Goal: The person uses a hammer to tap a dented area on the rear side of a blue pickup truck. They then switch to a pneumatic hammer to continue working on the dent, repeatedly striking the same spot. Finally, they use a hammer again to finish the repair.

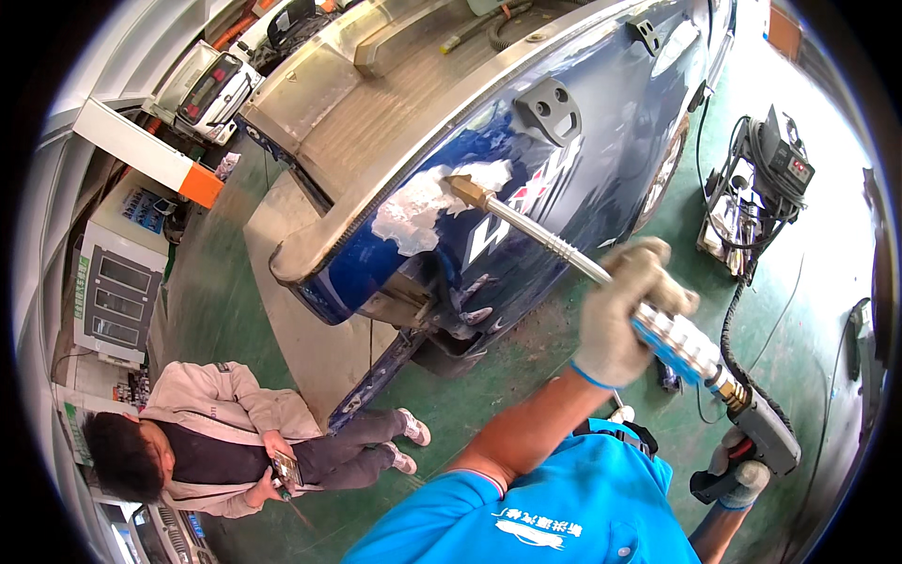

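Note:
A long dent puller (540,235), with a chrome shaft and a pistol-type grip, runs from my hands up to a blue pickup's side panel (554,202). Its brass tip (467,192) meets, or nearly meets, a patch of stripped bare metal (413,214) by the panel's rear corner. My left hand (625,310), in a pale work glove, is closed around the shaft, just ahead of a blue-and-silver sleeve (681,343). Gloved too, my right hand (740,475) wraps the dark handle (766,437) at the tool's back end.
Behind the tool, a thick black cable (731,310) leads to a welding machine (785,160) on a cart. Another person (225,437) stands at the left, holding a small object. The truck bed (348,103) lies open above the panel. A grey cabinet (117,291) stands farther left.

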